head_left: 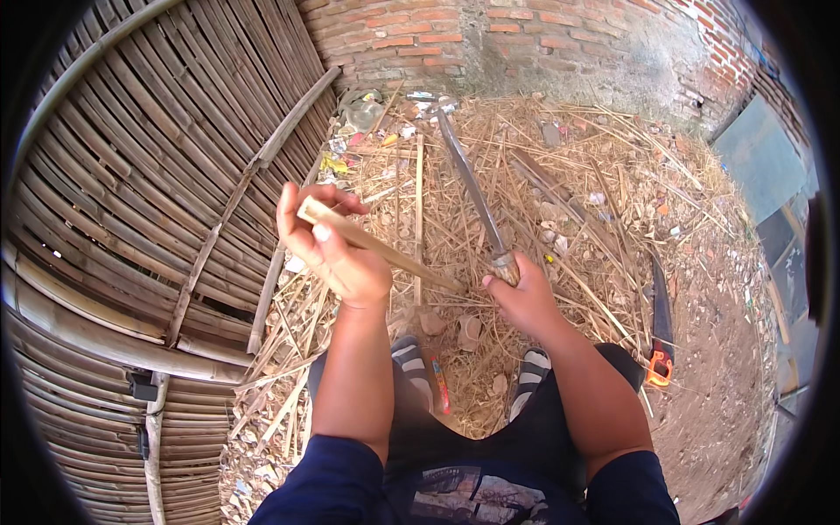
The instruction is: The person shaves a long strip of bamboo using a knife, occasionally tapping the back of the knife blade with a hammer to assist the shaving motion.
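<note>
My left hand (352, 273) grips a pale split bamboo stick (389, 249) near its upper end, thumb on one side and fingers behind. From there the stick slants down to the right, its far end close to the litter on the ground. The wooden handle of a machete (471, 188) is wrapped in my right hand (528, 302). Its long dark blade points up and away, leaning slightly left, with a gap between it and the bamboo stick. My feet in striped footwear (529, 378) are on the ground below, between the two forearms.
Bamboo slivers (573, 254) and scraps cover the ground. A handsaw (661, 319) with an orange handle lies at the right. Bamboo slat fencing (149, 166) rises on the left, and a brick wall (411, 39) stands at the back. A red wrapper (439, 385) lies between my feet.
</note>
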Motion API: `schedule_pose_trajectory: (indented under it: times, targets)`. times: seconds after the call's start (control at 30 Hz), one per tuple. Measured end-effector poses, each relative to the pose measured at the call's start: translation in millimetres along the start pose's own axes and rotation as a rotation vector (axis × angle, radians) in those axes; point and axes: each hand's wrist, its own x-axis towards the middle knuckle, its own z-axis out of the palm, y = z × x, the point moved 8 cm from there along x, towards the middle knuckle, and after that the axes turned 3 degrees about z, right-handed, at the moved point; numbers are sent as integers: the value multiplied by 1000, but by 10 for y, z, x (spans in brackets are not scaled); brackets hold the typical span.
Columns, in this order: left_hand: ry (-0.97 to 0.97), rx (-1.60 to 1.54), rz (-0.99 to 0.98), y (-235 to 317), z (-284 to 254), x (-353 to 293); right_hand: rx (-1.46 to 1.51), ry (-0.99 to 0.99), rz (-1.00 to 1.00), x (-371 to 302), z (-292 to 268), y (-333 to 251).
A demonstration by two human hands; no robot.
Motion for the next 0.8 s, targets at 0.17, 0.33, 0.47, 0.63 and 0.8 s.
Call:
schedule_pose_trajectory:
  times: [0.17, 0.33, 0.47, 0.63, 0.8]
  targets:
    - [-85, 161, -74, -94, 48, 146, 23, 41, -108, -202, -47, -472]
    - [-336, 544, -164, 83, 287, 283, 292, -208, -80, -603, -133, -1060]
    - [-334, 330, -355, -142, 288, 251, 409, -281, -120, -851, -14, -1528]
    - [-427, 297, -251, -79, 458, 172, 429, -272, -124, -870, 33, -1639]
    - [-461, 328, -205, 46, 575, 107, 417, -266, -114, -876, 12, -1589]
